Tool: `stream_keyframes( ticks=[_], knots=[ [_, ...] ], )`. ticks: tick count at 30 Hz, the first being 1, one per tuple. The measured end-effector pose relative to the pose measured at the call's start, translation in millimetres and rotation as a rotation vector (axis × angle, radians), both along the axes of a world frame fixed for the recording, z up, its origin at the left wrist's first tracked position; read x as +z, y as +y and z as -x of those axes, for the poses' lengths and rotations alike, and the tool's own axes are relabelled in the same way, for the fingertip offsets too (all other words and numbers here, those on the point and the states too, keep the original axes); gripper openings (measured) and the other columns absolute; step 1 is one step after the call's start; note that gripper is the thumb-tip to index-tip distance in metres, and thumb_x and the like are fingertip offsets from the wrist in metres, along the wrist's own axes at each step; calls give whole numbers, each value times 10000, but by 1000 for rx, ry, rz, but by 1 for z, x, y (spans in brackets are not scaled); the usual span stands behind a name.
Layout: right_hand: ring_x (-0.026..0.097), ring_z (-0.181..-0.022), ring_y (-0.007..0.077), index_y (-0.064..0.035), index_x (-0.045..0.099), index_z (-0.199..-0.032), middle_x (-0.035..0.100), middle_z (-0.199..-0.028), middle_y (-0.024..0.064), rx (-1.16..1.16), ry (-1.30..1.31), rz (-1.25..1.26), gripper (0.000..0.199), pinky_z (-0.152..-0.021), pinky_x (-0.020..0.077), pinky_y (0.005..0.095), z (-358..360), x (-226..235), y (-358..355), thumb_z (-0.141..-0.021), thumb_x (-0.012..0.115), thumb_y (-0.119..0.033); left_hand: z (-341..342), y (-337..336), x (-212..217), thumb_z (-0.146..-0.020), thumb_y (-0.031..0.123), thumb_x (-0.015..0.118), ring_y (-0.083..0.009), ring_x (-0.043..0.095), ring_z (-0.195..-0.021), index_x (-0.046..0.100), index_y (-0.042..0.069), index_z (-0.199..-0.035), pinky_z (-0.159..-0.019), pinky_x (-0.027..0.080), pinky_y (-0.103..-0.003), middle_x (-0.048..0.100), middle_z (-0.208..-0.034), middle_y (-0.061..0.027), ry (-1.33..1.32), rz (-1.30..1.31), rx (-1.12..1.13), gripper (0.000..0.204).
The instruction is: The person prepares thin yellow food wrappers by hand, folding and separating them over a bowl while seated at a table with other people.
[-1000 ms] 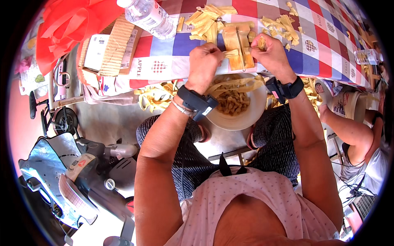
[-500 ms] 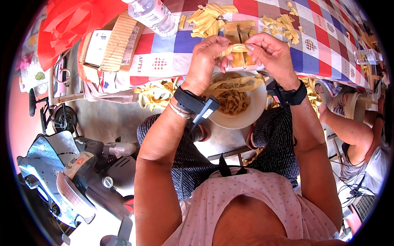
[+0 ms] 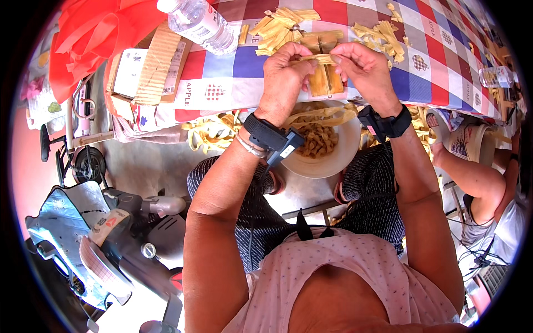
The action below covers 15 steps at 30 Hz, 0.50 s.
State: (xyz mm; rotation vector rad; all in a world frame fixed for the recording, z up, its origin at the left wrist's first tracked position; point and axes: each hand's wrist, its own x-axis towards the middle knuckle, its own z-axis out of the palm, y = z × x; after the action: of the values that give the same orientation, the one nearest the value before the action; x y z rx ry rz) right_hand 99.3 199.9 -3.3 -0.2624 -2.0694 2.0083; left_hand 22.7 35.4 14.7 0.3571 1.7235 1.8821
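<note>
Grip is a two-handed pinch: left hand (image 3: 284, 76) has thumb and fingers closed on one end of a yellow fibrous strip (image 3: 323, 59), right hand (image 3: 363, 67) pinches the other end. Fingertips brought together on it, no visible gap; the other fingers curl loosely. Strip spans between the hands, roughly level, at the near edge of the table, in front of the wooden block. Can't tell if it touches the block.

Handling, my read: very light, soft, bendy; may tear along the grain if tugged hard. Surface could be slightly damp, can't confirm. Best hold is near both ends, light pinch, middle left free.

Near to far: white bowl (image 3: 348, 149) sits low between the knees, short yellow pieces (image 3: 319, 141) inside, longer yellow strips (image 3: 328, 117) lying across its far side. Slotted wooden block (image 3: 318, 86) on the checked tablecloth (image 3: 250, 65), just beyond the bowl. Pile of flat strips (image 3: 277, 34) past it to the left, looser scraps (image 3: 384, 40) to the right. Clear plastic bottle (image 3: 204, 26) left of the pile.
</note>
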Motion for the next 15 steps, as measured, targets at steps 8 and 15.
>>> stream_keyframes(
  ticks=[8, 15],
  knots=[
    [542, -694, 36, 12, 621, -948, 642, -810, -1, 7, -48, -109, 76, -599, 451, 202, -1, -5, -2, -881, 585, 16, -2, 2, -9, -782, 32, 618, -72, 461, -487, 569, 34, -780, -446, 364, -225, 540, -579, -6, 176, 212, 26, 49],
    [555, -660, 32, -4, 638, -885, 655, -746, 10, -146, 45, -210, 52, -577, 453, 214, -7, -11, 18, -852, 604, -26, -13, -22, -6, -787, 21, 589, -73, 452, -456, 563, 33, -758, -422, 343, -216, 542, -584, -26, 132, 198, 36, 41]
  ],
)
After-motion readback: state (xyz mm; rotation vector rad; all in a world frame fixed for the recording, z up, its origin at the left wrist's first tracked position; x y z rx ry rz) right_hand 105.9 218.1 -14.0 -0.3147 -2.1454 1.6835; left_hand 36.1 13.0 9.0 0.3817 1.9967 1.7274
